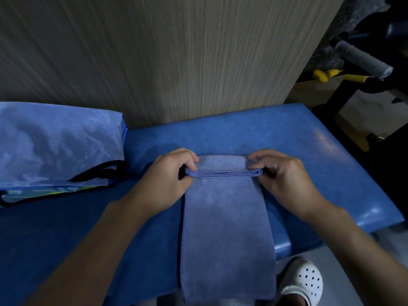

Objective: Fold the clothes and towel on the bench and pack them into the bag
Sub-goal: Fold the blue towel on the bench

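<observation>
Soft, napped blue towel [225, 228] laid as a long narrow strip across the glossy padded blue bench [309, 146], far end doubled back, its stitched fold pinched at either corner by the left hand [167, 180] and right hand [284, 180], fingers curled, sheer blue bag [55, 142] lying flat to the left, well apart.

Both bare forearms extended forward, angled slightly inward. The left hand [170, 175] pinched the towel [225, 228] at the left end of its fold with curled fingers. The right hand [284, 180] pinched the right end likewise.
</observation>
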`<control>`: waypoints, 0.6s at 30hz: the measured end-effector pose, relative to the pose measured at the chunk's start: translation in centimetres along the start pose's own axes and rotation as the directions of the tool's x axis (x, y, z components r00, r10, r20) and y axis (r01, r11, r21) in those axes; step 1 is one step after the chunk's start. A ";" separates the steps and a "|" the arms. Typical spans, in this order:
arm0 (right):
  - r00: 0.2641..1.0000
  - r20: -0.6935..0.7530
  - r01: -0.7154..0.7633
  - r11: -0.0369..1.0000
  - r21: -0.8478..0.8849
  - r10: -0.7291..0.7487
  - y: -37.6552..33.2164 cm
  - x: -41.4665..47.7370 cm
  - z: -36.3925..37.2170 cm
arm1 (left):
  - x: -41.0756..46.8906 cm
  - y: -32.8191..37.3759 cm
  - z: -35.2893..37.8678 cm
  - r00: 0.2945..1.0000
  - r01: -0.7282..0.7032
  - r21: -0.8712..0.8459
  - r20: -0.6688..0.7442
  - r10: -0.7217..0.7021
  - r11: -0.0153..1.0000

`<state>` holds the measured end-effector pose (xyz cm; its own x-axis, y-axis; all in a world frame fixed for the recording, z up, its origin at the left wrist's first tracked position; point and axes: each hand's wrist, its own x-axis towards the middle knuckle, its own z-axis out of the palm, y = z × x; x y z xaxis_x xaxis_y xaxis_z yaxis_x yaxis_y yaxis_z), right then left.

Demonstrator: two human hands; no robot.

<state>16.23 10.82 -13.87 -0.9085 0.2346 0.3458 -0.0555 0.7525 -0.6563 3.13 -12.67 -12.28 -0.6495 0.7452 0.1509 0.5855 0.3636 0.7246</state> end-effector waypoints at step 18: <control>0.962 0.148 -0.241 0.968 0.062 0.230 -0.4 0.0 -0.3 | 0.3 -0.5 0.4 0.972 0.225 0.097 0.040 -0.230 0.969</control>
<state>16.40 10.69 -13.43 -0.9479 0.3078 0.0821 0.1399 0.6338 -0.7608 2.86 -12.36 -12.84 -0.7468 0.6634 -0.0470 0.4684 0.5747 0.6710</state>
